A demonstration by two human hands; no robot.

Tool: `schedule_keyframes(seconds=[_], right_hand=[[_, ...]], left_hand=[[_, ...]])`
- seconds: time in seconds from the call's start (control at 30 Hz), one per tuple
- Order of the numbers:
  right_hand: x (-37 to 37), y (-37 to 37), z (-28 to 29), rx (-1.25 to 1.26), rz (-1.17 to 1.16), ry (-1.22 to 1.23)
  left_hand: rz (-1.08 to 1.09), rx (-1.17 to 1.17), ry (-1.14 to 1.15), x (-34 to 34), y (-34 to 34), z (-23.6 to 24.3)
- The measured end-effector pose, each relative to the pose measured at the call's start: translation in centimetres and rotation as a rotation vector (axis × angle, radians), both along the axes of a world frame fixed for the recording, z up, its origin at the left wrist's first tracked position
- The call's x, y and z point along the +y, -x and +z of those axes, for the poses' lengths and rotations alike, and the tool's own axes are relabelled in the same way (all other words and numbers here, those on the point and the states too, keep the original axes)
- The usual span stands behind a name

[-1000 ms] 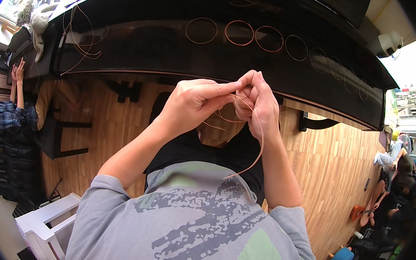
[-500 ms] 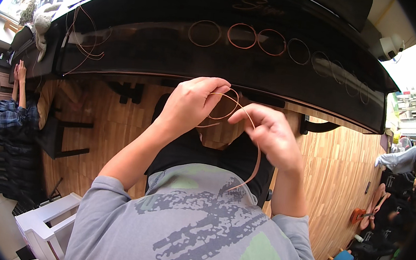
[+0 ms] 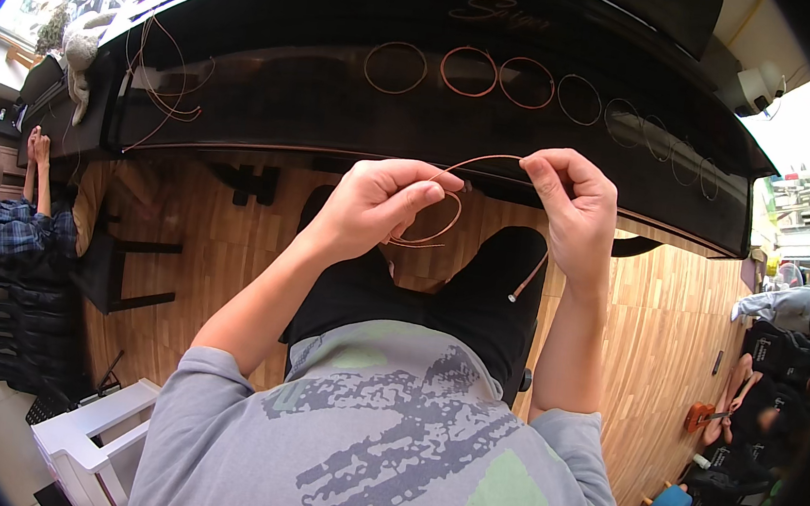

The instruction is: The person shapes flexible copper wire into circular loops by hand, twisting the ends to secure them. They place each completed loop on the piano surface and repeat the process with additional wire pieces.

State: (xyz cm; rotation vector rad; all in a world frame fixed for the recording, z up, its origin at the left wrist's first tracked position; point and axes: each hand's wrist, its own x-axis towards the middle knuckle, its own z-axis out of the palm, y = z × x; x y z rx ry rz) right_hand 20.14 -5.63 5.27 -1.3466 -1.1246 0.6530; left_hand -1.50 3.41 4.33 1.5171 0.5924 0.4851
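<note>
My left hand (image 3: 385, 202) pinches the coiled part of a thin copper-coloured wire string (image 3: 449, 204) above my lap. My right hand (image 3: 570, 206) grips the same string further along, its fingers closed around it. The string arcs between both hands, and its free end (image 3: 518, 291) hangs down below my right hand over my black trousers. Both hands hover just in front of the black piano edge (image 3: 416, 137).
Several coiled strings (image 3: 468, 72) lie in a row on the black piano top, with loose strands (image 3: 163, 83) at its left end. A person in a plaid shirt (image 3: 8, 225) sits at far left. A white stool (image 3: 86, 427) stands lower left on the wooden floor.
My hands have moved apart from a close pinch. My right hand has drawn the string out to the right, opening an arc between the hands.
</note>
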Motion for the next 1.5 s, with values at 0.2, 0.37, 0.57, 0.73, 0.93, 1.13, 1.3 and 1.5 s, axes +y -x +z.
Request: schedule_keyframes(seconds=[0.2, 0.37, 0.57, 0.73, 0.93, 1.13, 1.3, 1.5], right_hand=[[0.7, 0.8, -0.6, -0.160, -0.127, -0.056], [1.4, 1.5, -1.1, -0.349, -0.201, -0.087], [2.7, 1.5, -1.5, -0.464, -0.305, -0.237], [3.8, 2.0, -2.9, -0.462, -0.353, -0.329], [5.1, 3.4, -3.7, -0.378, -0.411, -0.369], [5.3, 4.1, -3.1, 0.378, -0.121, -0.131], [4.1, 3.5, -3.3, 0.723, 0.228, 0.154], [2.2, 3.7, -2.7, 0.593, 0.351, 0.300]], left_hand=[[0.028, -0.360, 0.251, 0.0, -0.7, -1.0], [-0.004, -0.357, 0.407, 0.2, -1.2, -0.7], [0.007, -0.346, 0.423, 0.3, -1.6, -1.1], [0.026, -0.389, 0.566, -0.2, -1.9, -1.1], [0.054, -0.436, 0.643, -0.2, -2.2, -1.3], [0.122, -0.426, 0.529, 0.0, -2.3, -1.8], [0.242, -0.455, 0.509, 0.1, -2.4, -1.7], [0.408, -0.447, 0.362, 0.1, -2.9, -2.2]])
